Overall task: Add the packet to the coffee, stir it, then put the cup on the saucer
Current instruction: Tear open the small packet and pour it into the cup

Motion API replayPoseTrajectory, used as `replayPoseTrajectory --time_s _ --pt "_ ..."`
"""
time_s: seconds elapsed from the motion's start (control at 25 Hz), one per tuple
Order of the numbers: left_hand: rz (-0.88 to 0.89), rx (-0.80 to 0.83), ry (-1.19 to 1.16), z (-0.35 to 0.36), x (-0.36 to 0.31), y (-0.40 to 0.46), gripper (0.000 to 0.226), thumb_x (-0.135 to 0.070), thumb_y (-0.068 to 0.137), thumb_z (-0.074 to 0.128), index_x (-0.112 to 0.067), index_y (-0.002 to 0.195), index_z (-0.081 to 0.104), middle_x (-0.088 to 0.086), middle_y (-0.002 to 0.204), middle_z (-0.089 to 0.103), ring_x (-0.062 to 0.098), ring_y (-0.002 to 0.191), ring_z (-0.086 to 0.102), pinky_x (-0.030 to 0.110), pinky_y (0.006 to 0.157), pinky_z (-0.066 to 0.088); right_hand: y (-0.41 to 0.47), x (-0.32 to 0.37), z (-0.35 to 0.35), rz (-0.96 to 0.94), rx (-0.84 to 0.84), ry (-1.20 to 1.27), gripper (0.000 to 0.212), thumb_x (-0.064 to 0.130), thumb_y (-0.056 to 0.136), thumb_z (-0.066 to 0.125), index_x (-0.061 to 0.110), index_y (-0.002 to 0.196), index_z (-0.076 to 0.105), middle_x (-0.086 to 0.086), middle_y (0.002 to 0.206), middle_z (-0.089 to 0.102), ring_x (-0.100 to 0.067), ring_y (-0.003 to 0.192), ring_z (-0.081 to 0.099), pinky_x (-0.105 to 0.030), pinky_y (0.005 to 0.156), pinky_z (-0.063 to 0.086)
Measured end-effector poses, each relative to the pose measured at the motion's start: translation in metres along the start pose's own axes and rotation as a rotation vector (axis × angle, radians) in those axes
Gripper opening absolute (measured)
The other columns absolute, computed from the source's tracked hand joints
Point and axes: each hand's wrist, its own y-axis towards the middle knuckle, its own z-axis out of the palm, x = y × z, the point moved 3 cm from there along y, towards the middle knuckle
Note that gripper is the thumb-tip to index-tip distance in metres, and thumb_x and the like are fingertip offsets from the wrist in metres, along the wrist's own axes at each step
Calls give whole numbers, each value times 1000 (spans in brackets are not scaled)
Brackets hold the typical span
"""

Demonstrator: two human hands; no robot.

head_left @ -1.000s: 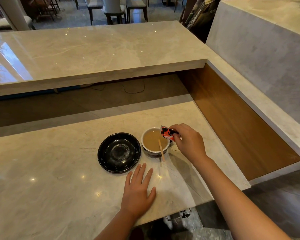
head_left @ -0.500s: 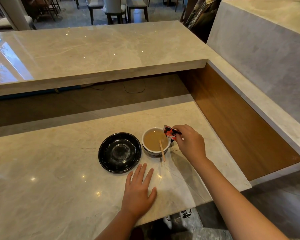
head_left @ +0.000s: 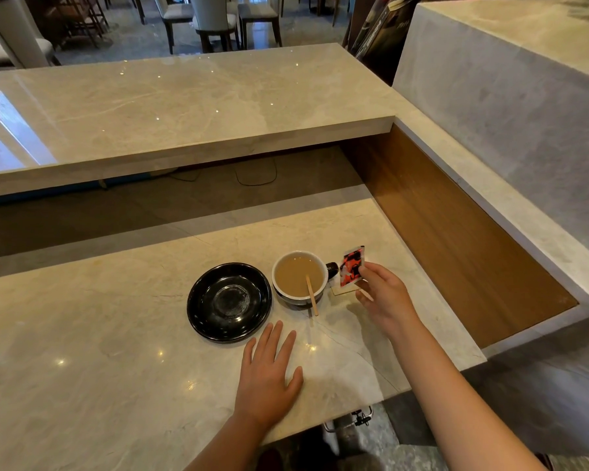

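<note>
A cup [head_left: 300, 294] with a white inside and dark outside holds light brown coffee on the marble counter [head_left: 116, 351]. A wooden stir stick [head_left: 312, 295] leans in it over the near rim. Left of the cup, close beside it, lies an empty black saucer [head_left: 229, 302]. My right hand [head_left: 385, 297] pinches a red and black packet [head_left: 352, 266] upright, just right of the cup's handle. My left hand [head_left: 267, 372] rests flat on the counter, below the saucer and cup, fingers spread.
A raised marble ledge [head_left: 184, 107] runs across the back, with a recess below it. A wooden panel [head_left: 456, 226] walls the right side. The counter's near edge ends just right of my left hand. Chairs [head_left: 215, 22] stand far behind.
My right hand has drawn the packet from over the cup's rim to the right of the cup and turned it upright. The left hand, cup and saucer have stayed put.
</note>
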Motion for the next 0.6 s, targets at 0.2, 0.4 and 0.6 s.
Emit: replayPoseTrajectory --time_s 0.2,0.4,0.6 --pt "-6 8 22 1 0 1 59 -47 87 38 -20 140 40 9 148 33 23 137 20 42 108 11 2 16 -68 -138 -259 -320 16 6 89 55 5 101 64 -8 92 63 -16 77 56 -24 61 44" --pt "-32 49 84 4 2 2 61 -51 87 37 -24 141 37 8 149 31 22 137 20 40 108 8 12 5 -108 -174 -381 -524 18 4 88 56 3 104 65 -8 95 61 -17 80 56 -33 72 49" --pt "-47 61 97 4 3 2 62 -53 87 35 -25 142 35 6 150 30 21 137 19 40 108 7 27 -12 -127 -206 -461 -699 16 8 87 60 7 100 68 -11 98 67 -24 89 60 -46 85 52"
